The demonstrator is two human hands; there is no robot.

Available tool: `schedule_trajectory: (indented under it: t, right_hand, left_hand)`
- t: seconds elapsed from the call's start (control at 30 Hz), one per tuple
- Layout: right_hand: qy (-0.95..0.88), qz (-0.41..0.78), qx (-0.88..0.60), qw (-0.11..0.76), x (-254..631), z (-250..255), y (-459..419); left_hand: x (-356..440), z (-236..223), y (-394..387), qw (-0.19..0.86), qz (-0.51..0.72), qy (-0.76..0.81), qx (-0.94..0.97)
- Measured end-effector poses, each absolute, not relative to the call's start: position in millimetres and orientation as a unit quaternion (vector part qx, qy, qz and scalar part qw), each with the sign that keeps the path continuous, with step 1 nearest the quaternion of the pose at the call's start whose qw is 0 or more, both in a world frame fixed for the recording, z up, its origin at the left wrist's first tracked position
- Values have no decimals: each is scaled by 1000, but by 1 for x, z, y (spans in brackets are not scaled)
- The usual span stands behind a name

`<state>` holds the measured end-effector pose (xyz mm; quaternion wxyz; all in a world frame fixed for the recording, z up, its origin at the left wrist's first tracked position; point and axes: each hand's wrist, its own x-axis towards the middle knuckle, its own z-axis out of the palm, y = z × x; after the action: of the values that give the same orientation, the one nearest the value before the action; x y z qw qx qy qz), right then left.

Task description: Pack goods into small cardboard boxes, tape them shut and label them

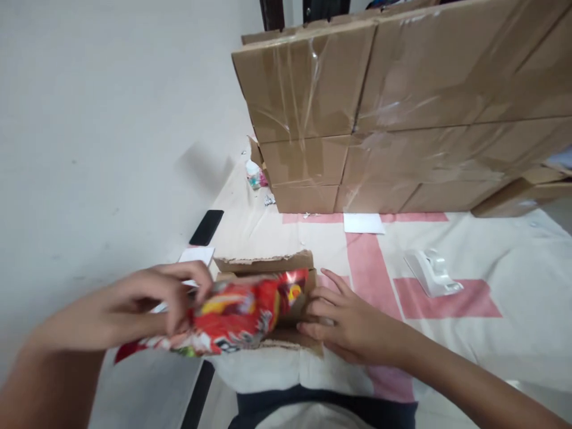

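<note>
Red glossy packet (236, 313) is hanging tilted over the small open cardboard box (270, 263), right end higher. Left hand (154, 304) is pinching it toward its left end; right hand (337, 322) is sitting loosely curled at the box's right side, can't tell if gripping. Packet is looking light, soft, probably slippery, maybe crushable; supporting the middle should be safer than pinching an end. Print is showing but blurring, no brand legible.
</note>
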<state>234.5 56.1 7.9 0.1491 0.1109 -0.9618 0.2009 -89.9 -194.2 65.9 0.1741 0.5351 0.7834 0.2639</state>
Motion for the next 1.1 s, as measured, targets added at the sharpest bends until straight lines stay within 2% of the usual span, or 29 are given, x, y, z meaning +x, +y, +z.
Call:
schedule_trajectory:
  t: [0.27,0.4,0.47,0.57,0.63,0.7,0.8,0.9,0.97,1.03,1.1]
  right_hand:
    - [-959,173,53,219,249,-3,58]
    - [-969,151,60,184,256,4,60]
    - [-978,130,77,143,256,8,60]
    - [-990,85,91,65,250,12,61]
    - [-994,64,82,27,243,17,63]
    - [-995,54,85,19,237,23,65]
    - [-990,72,97,66,235,30,71]
    - [-980,132,85,125,240,25,78]
    - [-975,162,73,133,245,12,81]
    - [-969,189,54,148,248,-5,78]
    - [-948,229,7,220,249,-20,71]
  left_hand:
    - [-33,40,-84,235,80,647,721]
    - [-14,10,-70,287,28,557,779]
    - [-9,7,-71,202,-4,518,831]
    - [-11,23,-75,8,-60,493,868]
    - [-19,41,-78,-56,-65,475,876]
    - [-31,52,-80,-66,-32,447,891]
    - [-47,42,-82,-58,107,440,890]
    - [-50,13,-81,-119,270,536,791]
    - [-46,-4,-81,-158,337,623,688]
    - [-43,-14,-83,-128,394,670,616]
    - [-46,-19,-87,-45,443,646,620]
